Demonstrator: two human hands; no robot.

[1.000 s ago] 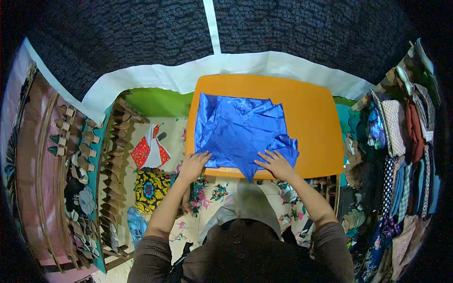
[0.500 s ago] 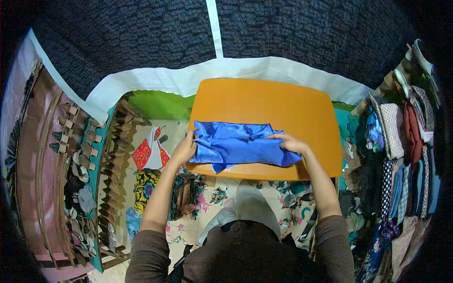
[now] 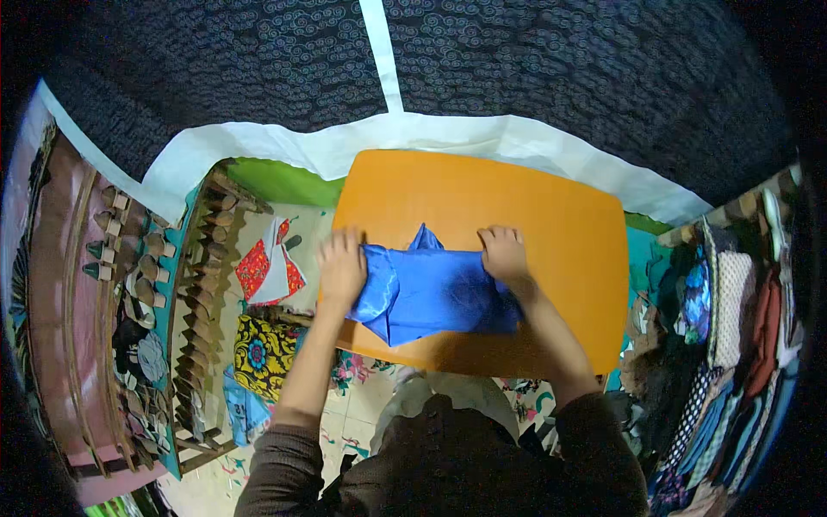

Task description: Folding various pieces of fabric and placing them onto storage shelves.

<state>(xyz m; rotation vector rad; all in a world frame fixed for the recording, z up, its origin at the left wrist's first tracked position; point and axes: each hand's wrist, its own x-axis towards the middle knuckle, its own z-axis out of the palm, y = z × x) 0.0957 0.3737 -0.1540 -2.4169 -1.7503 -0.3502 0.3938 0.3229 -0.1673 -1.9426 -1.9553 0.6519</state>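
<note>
A shiny blue satin cloth lies folded into a rough rectangle on the orange tabletop, with one pointed corner sticking out at its far edge. At its left end my left hand rests palm down, fingers pointing away from me. My right hand presses on the right end, its fingers reaching beyond the far edge onto the bare tabletop. Both sets of fingers look outstretched rather than pinching. The right forearm and its shadow darken the cloth's right part.
A wooden rack with a row of pointed pieces stands left. Red-and-white cloth and yellow-black patterned fabric lie beside the table. Fabric scraps litter the floor. Folded fabrics fill the right side; a dark patterned curtain hangs ahead.
The blue cloth looks narrower from side to side, with a corner now poking up at its far edge. My hands have moved from holding its ends to lying palm down on them.
</note>
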